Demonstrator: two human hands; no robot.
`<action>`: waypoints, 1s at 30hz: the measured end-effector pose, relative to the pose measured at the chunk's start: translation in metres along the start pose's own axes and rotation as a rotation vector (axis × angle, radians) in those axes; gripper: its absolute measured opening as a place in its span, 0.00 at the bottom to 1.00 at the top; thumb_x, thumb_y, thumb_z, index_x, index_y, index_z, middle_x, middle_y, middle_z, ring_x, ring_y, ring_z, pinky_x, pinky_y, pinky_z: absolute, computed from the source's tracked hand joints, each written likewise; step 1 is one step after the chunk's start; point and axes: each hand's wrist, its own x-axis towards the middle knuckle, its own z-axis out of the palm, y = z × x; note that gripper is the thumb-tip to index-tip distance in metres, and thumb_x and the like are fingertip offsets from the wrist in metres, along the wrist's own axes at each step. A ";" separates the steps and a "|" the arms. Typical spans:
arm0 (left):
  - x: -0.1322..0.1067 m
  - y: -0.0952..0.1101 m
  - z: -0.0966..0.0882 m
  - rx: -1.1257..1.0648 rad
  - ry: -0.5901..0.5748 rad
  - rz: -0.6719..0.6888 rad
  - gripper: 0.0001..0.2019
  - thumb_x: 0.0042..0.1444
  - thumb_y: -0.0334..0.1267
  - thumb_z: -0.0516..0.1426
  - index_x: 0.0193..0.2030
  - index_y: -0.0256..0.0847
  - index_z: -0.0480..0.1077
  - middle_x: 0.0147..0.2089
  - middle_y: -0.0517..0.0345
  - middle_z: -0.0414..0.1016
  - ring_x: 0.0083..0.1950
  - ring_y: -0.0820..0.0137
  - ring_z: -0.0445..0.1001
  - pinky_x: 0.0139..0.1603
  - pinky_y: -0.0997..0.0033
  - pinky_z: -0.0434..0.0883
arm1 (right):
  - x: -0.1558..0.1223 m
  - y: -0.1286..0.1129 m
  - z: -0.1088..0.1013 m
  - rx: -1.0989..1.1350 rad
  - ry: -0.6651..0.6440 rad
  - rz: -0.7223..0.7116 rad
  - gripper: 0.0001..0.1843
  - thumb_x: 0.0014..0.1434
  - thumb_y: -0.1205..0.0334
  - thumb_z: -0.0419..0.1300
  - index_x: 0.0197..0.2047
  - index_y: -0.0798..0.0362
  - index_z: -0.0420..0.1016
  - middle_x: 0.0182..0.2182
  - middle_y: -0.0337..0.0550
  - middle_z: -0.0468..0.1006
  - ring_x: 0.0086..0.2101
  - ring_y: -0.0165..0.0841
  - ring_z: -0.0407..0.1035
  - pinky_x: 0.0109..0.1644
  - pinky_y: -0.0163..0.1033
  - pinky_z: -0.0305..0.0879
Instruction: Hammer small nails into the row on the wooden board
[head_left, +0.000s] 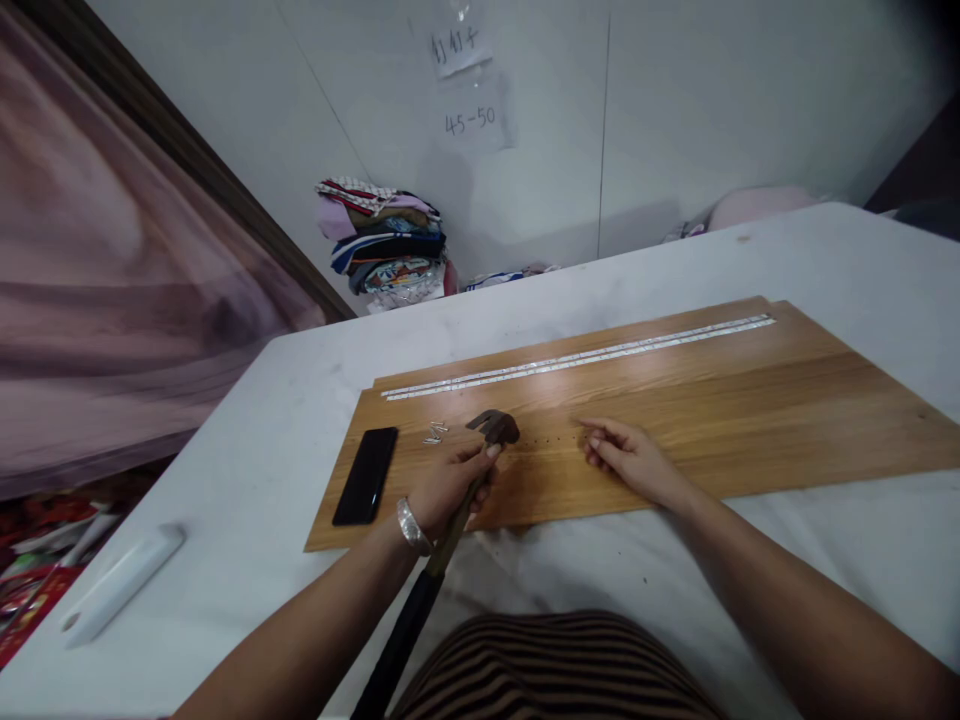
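Note:
My left hand [457, 485], with a silver bracelet at the wrist, is wrapped round a claw hammer [501, 428] just below its head. The hammer's dark handle slants down towards my body. Its head is over a wooden board [675, 400]. At the right end of a row of small dark dots [547, 440] on the board is my right hand [626, 455]. Its index finger is stretched out, the other fingers are curled, and nothing shows in it. Several small metal pieces [435, 432], perhaps nails, lie left of the hammer head.
A black phone [365, 476] rests on the board's left end. Two silvery segmented strips [577, 358] run along its far side. The board lies on a white-covered table [247, 440], with a white elongated object [124, 585] at the left. Folded clothes [386, 240] are stacked beyond the table.

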 end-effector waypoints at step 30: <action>0.005 0.003 -0.006 -0.017 0.027 -0.010 0.25 0.44 0.54 0.63 0.42 0.36 0.68 0.24 0.64 0.67 0.17 0.81 0.60 0.14 0.82 0.55 | -0.001 0.000 0.001 0.024 -0.020 0.000 0.23 0.53 0.58 0.57 0.52 0.56 0.71 0.28 0.39 0.71 0.25 0.27 0.65 0.26 0.32 0.59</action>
